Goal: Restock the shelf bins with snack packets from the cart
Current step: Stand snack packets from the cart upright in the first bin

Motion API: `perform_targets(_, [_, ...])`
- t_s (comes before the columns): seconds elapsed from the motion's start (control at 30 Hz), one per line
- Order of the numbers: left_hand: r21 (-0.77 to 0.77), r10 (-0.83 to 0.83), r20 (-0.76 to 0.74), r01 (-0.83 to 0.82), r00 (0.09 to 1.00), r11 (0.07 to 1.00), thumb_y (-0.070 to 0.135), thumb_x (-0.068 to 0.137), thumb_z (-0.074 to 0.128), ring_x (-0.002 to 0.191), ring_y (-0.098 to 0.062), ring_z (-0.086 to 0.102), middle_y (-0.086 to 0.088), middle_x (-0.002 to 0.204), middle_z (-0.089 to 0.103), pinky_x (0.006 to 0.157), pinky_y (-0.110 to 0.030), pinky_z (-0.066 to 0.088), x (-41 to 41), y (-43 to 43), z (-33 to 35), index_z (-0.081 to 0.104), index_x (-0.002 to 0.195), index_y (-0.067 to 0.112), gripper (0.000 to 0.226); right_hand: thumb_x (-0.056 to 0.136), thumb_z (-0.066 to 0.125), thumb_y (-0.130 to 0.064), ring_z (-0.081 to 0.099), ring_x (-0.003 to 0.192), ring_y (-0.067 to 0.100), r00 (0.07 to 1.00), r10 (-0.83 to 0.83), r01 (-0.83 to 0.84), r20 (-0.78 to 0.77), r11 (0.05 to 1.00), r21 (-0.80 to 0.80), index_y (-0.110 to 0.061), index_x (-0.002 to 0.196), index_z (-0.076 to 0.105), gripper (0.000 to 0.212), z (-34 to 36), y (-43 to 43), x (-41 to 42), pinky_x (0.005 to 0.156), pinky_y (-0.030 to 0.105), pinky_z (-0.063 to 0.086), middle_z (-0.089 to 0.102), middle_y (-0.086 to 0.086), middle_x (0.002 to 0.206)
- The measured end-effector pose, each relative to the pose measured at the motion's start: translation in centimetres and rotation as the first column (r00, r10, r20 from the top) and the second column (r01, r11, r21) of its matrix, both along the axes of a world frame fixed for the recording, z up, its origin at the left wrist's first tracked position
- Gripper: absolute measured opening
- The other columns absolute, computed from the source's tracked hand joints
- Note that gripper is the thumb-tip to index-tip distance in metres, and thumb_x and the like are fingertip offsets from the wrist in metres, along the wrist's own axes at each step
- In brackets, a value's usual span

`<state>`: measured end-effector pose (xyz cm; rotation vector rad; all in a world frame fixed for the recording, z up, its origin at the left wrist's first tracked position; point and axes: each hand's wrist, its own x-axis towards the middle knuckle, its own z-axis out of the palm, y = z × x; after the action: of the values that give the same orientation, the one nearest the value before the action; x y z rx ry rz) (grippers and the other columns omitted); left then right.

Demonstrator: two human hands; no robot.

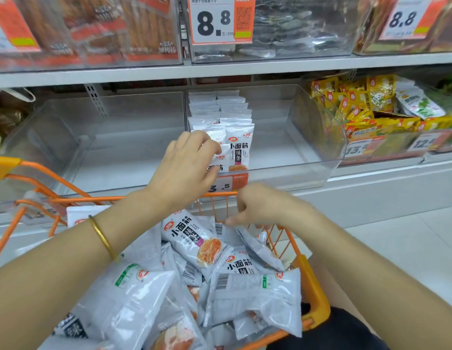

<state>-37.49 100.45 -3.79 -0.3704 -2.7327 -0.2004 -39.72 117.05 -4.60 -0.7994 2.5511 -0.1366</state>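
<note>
Head view: grey shelf (pixel 219 69) (clear bins (pixel 123 157)).

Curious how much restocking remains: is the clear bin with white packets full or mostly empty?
Mostly empty. The clear bin holds only two upright rows of white packets at its left; the rest is bare.

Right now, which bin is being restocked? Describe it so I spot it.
Find the grey shelf under the 8.8 price tag. Directly below sits a clear bin, behind the orange cart. It alone holds white packets upright in two rows; its right neighbour holds yellow packets.
</note>
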Motion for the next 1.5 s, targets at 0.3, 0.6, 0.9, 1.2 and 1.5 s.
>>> perform_targets(0.3, [0.247,-0.104,0.266,0.036,0.958,0.968,0.017,0.089,0.057,0.072,-0.005,0.045,0.000,0.097,0.047,0.072,-0.024,0.038,1.5,1.0,0.7,0.054,0.107,0.013,0.018,0.083,0.055,-0.008,0.051,0.070,0.021,0.995,-0.060,0.043,-0.085,0.983,-0.180,-0.014,0.066,0.044,0.020,-1.2,1.1,0.0,0.049,0.027,0.038,0.041,-0.003,0.065])
perform_targets(0.6, [0.646,-0.265,0.572,-0.228,0.776,0.728,0.037,0.074,0.077,0.101,-0.008,0.060,0.004,0.115,0.055,0.083,-0.026,0.054,2.1,3.1,1.9,0.033,0.130,0.017,0.074,0.090,0.058,-0.005,0.064,0.057,0.019,0.903,-0.220,0.428,0.369,0.379,-0.820,0.000,0.085,0.061,0.009,3.5,2.4,0.1,0.060,0.037,0.058,0.064,0.014,0.073])
perform_targets(0.9, [0.882,-0.428,0.471,-0.410,0.771,0.232,0.004,0.090,0.055,0.095,-0.025,0.067,-0.012,0.110,0.068,0.081,-0.039,0.056,0.8,2.2,2.1,0.060,0.114,0.011,0.026,0.091,0.060,-0.023,0.066,0.074,0.013,0.875,-0.322,0.467,0.361,0.369,-0.804,-0.010,0.110,0.053,0.024,2.1,2.5,-0.8,0.066,0.028,0.059,0.063,0.008,0.096])
perform_targets(1.2, [0.943,-0.216,0.333,-0.328,0.918,0.061,0.022,0.089,0.062,0.081,-0.019,0.070,-0.007,0.097,0.073,0.065,-0.028,0.056,-1.0,2.8,2.2,0.066,0.105,0.009,0.021,0.082,0.070,-0.007,0.069,0.091,0.030,0.905,-0.144,0.419,0.399,0.459,-0.784,-0.014,0.115,0.055,0.037,1.0,1.6,-1.2,0.077,0.040,0.055,0.071,0.013,0.102])
perform_targets(1.5, [0.725,0.108,0.279,-0.283,0.954,0.628,0.039,0.088,0.061,0.117,-0.018,0.048,-0.002,0.124,0.052,0.094,-0.031,0.041,-4.4,1.6,2.0,0.053,0.122,0.018,0.041,0.082,0.071,-0.012,0.067,0.081,0.018,0.874,-0.429,0.397,0.228,0.361,-0.844,-0.013,0.102,0.064,0.021,2.9,2.5,-7.3,0.066,0.035,0.055,0.071,0.007,0.099])
